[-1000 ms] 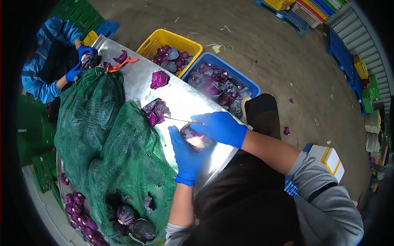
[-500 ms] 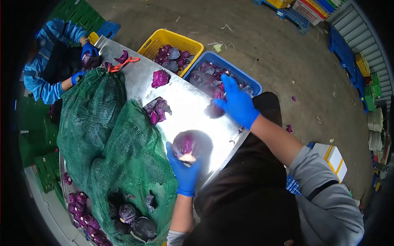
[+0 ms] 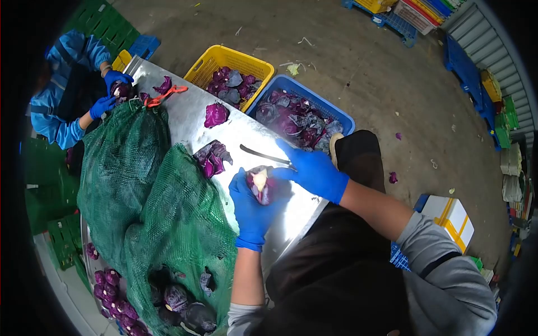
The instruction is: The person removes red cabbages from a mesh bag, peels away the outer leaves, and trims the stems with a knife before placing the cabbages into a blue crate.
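Observation:
In my left hand (image 3: 249, 215), gloved in blue, sits a red cabbage (image 3: 260, 180) with its pale stem end turned up. My right hand (image 3: 314, 169), also in a blue glove, is closed on a knife (image 3: 266, 155); its dark, slightly curved blade points left, just above the cabbage. Both hands are over the shiny metal table (image 3: 246, 134). Loose purple cabbage leaves (image 3: 213, 159) lie left of my hands, with another purple piece (image 3: 216, 115) farther back. A green mesh sack (image 3: 185, 218) beside my left hand has dark cabbages (image 3: 176, 298) at its opening.
Past the table's far edge stand a yellow crate (image 3: 224, 54) and a blue crate (image 3: 344, 120), both holding purple leaves. A second full mesh sack (image 3: 123, 162) has a red tie. At far left, a co-worker in blue (image 3: 56, 112) handles a cabbage. Trimmed cabbages (image 3: 112, 297) pile at lower left.
My right hand has come back from beside the blue crate toward the cabbage, and the knife now shows in it. The cabbage has been raised and tilted, its stem end up.

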Available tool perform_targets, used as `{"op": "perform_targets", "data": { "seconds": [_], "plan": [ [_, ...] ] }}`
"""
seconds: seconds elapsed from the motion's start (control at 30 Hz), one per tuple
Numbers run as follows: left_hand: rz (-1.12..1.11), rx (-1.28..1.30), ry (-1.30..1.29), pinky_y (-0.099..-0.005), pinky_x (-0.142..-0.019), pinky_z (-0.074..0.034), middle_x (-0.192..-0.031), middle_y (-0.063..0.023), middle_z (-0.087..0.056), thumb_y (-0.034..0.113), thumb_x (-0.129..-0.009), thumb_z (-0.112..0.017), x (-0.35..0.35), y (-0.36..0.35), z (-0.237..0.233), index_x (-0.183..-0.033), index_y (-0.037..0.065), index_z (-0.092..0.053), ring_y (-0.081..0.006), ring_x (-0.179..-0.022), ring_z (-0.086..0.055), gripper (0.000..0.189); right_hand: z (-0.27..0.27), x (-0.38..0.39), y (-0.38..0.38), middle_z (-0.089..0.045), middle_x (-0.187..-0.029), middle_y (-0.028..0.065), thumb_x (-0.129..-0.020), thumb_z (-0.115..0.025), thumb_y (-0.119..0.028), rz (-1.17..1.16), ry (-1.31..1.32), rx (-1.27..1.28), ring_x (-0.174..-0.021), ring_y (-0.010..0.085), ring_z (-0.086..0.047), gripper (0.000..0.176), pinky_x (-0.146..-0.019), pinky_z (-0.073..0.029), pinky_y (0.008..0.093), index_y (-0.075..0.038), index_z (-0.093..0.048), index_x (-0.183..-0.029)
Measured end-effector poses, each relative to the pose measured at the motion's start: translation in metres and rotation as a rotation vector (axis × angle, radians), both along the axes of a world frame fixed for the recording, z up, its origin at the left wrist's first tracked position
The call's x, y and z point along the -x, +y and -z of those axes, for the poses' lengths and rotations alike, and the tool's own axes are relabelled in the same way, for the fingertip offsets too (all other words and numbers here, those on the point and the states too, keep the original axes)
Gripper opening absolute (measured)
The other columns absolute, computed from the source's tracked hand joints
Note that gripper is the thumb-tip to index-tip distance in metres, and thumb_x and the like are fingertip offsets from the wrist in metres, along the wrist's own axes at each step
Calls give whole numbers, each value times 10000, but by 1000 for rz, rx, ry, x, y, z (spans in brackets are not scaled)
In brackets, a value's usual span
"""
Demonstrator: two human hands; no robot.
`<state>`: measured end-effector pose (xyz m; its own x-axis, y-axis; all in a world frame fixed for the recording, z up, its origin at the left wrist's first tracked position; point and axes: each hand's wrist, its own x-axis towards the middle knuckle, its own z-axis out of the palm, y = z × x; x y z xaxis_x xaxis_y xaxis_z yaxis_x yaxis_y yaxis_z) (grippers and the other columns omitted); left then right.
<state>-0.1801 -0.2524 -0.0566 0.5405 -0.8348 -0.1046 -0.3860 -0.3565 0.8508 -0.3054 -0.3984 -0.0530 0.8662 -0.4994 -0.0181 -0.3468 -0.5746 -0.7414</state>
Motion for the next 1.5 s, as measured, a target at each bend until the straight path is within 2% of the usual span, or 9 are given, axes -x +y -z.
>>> {"op": "perform_targets", "data": {
  "seconds": [0.23,0.57,0.67,0.73,0.93,1.13,1.2,1.27,1.5],
  "plan": [
    [-208,128,-238,-365,-894,-417,-1103,-144,-465,165,-625,-784,36,-9,0,-1173,22,-441,-270,-1021,-480,662,21,19,46,-603,-685,96,-943,-471,-356,45,25,396,-498,242,-594,545,-437,-463,359,-116,-344,-1415],
    [-282,-35,-446,-430,-999,-356,-1241,-225,-452,261,-582,-818,48,-10,9,-1327,-56,-323,-368,-1139,-443,948,15,1,16,-658,-763,119,-934,-487,-365,-13,-43,-178,-707,298,-651,314,-607,-506,375,-131,-618,-1098],
    [-236,11,-435,-429,-1016,-346,-1247,-236,-441,274,-570,-836,56,3,5,-1333,-70,-296,-383,-1169,-422,996,36,0,-19,-661,-757,112,-945,-475,-365,-145,22,323,-738,287,-655,308,-617,-509,371,-136,-622,-1089],
    [-196,92,-469,-426,-1041,-329,-1274,-242,-421,306,-545,-862,61,13,10,-1353,-79,-266,-388,-1203,-400,1076,6,-2,-20,-661,-767,115,-940,-480,-370,-33,215,82,-763,292,-657,298,-645,-513,382,-154,-626,-1084],
    [-303,179,67,-406,-1118,-236,-1404,-178,-312,261,-537,-890,56,48,19,-1412,-45,-205,-298,-1307,-319,1153,11,1,-15,-678,-810,141,-864,-567,-426,282,-37,-441,-759,326,-655,367,-679,-498,396,-78,-685,-871],
    [-176,260,43,-392,-1143,-189,-1479,-171,-225,201,-544,-866,57,57,28,-1444,-29,-135,-291,-1364,-250,1182,51,3,-21,-670,-857,169,-851,-604,-373,514,126,-120,-795,309,-662,371,-704,-505,388,-54,-640,-1039],
    [-136,239,31,-392,-1142,-193,-1480,-169,-226,187,-546,-858,53,55,28,-1450,-22,-123,-289,-1364,-253,1184,32,1,-5,-675,-914,123,-808,-657,-439,212,-310,-471,-752,263,-653,467,-654,-520,392,-8,-634,-985],
    [-91,222,18,-391,-1142,-197,-1480,-167,-226,172,-549,-851,47,51,28,-1456,-15,-111,-286,-1363,-256,1186,10,2,15,-653,-938,140,-799,-687,-415,-101,-128,-35,-821,251,-640,482,-691,-523,387,3,-624,-1031],
    [-308,340,679,-339,-1077,-316,-1382,-102,-360,34,-638,-805,49,14,-15,-1484,69,-86,-211,-1259,-381,1111,19,-9,12,-649,-863,129,-801,-652,-285,-254,-80,-117,-772,259,-626,311,-683,-512,358,-29,-654,-977]
  ]
}}
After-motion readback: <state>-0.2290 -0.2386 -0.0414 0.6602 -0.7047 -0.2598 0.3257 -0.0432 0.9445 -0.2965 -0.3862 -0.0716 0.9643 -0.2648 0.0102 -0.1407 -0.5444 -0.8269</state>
